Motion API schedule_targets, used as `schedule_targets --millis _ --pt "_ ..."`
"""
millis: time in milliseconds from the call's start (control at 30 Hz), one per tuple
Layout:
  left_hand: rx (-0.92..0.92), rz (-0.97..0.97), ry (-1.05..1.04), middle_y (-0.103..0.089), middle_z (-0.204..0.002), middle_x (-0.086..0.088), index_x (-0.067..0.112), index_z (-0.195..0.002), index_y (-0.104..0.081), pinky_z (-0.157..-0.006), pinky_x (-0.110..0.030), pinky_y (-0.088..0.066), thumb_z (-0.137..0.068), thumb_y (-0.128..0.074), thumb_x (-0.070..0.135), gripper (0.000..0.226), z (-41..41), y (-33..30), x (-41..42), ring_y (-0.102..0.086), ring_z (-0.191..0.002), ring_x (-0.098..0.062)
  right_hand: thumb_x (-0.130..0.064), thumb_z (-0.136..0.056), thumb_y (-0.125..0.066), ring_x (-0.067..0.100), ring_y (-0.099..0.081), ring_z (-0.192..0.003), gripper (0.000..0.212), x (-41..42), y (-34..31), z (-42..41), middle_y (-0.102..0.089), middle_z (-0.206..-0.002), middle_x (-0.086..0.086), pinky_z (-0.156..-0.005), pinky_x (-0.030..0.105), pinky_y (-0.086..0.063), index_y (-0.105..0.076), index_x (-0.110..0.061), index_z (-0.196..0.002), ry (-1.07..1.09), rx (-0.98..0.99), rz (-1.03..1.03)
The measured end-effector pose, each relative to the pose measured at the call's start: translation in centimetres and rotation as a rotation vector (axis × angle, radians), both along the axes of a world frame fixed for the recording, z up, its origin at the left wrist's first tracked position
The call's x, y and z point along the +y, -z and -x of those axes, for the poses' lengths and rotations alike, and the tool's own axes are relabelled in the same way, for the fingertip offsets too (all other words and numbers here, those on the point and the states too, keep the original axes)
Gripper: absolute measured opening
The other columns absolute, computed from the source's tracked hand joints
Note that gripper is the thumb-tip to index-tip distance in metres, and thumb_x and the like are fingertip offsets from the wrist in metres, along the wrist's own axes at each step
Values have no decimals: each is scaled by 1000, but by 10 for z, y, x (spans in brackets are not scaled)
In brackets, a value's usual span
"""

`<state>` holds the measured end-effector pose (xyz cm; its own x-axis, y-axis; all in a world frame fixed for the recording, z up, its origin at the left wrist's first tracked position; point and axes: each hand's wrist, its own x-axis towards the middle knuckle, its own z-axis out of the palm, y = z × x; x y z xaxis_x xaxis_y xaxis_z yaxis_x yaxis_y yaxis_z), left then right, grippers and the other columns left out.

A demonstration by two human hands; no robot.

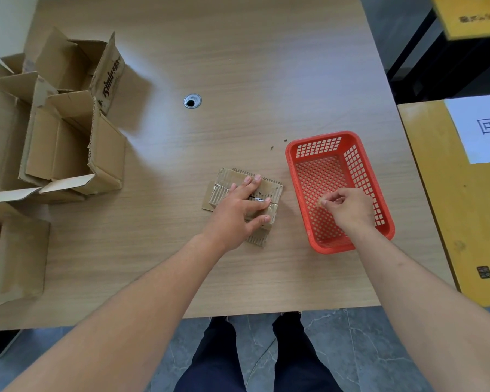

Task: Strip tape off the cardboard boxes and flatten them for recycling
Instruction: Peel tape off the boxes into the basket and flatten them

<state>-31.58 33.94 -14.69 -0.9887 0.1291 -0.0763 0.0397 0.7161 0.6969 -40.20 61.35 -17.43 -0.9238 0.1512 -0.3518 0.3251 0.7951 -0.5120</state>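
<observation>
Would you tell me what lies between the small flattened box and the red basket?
Only bare table in the head view, between the flattened box and red basket.

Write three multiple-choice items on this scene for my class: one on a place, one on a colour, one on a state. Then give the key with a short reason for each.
1. Where does the right hand hover?
A. over the basket
B. over the open boxes
C. off the table

2. What colour is the basket?
A. blue
B. red-orange
C. green

3. How is the small cardboard box under the left hand?
A. standing upright and sealed
B. pressed nearly flat on the table
C. lifted in the air

Key: A, the hand pinches a small tape scrap above the basket; B, its mesh walls are red-orange; B, the left hand rests on it against the tabletop.
</observation>
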Motion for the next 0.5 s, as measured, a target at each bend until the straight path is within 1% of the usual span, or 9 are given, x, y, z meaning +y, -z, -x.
schedule_targets --millis 100,167,200,233,300,333,367,433,500 --pt "4 -3 1 -29 -165 2 22 -131 -68 -123 -21 3 -90 -77 32 43 0 0 0 -15 -153 -6 -33 -83 -83 12 -66 -83 14 -3 -3 -1 -70 -79 -12 -78 29 -49 -74 -27 -75 -1 8 21" --pt "3 -16 -1 -29 -164 2 21 -130 -69 -123 -23 2 -90 -77 32 42 0 1 1 -17 -154 -9 -31 -85 -80 12 -66 -85 10 -6 -8 -2 -70 -80 -13 -80 24 -41 -76 -24 -79 -22 38 40" --pt "2 -16 0 -29 -164 1 21 -130 -69 -124 -24 1 -90 -77 32 42 0 1 1 -18 -154 -10 -31 -85 -80 10 -67 -85 10 -7 -11 -3 -71 -82 -14 -80 23 -40 -76 -23 -80 -26 52 59" --pt "2 -12 2 -29 -164 1 21 -130 -69 -124 -26 0 -90 -77 32 42 0 0 1 -18 -154 -11 -32 -85 -80 7 -68 -83 11 -9 -14 -3 -72 -83 -14 -79 22 -41 -76 -23 -80 -22 62 89" --pt "-2 -6 6 -29 -165 1 21 -130 -69 -125 -28 -1 -90 -77 32 42 0 -1 1 -18 -154 -11 -31 -85 -83 -4 -67 -78 11 -11 -20 -5 -73 -83 -17 -75 14 -45 -74 -24 -81 6 68 175" --pt "-7 -7 6 -29 -165 1 21 -130 -69 -125 -28 0 -90 -76 32 42 0 -2 1 -17 -154 -11 -28 -85 -83 -7 -67 -77 11 -12 -21 -5 -73 -83 -17 -76 12 -48 -74 -24 -81 21 67 210" --pt "-11 -9 7 -28 -165 1 21 -131 -68 -125 -28 0 -90 -76 32 42 0 -3 1 -17 -154 -11 -26 -85 -84 -5 -68 -77 11 -13 -19 -5 -74 -82 -15 -80 17 -54 -73 -23 -82 37 61 252" --pt "-14 -1 11 -28 -165 1 21 -131 -68 -126 -29 -1 -91 -76 32 42 0 -4 1 -17 -155 -12 -25 -83 -86 5 -73 -76 13 -12 -12 -5 -76 -81 -8 -83 34 -62 -73 -23 -85 108 6 341" --pt "-22 27 11 -28 -165 0 21 -132 -68 -127 -34 -2 -92 -75 33 42 0 -7 3 -17 -155 -13 -26 -81 -87 12 -75 -73 14 -9 0 -5 -76 -78 -6 -81 45 -63 -74 -24 -83 134 -41 329"
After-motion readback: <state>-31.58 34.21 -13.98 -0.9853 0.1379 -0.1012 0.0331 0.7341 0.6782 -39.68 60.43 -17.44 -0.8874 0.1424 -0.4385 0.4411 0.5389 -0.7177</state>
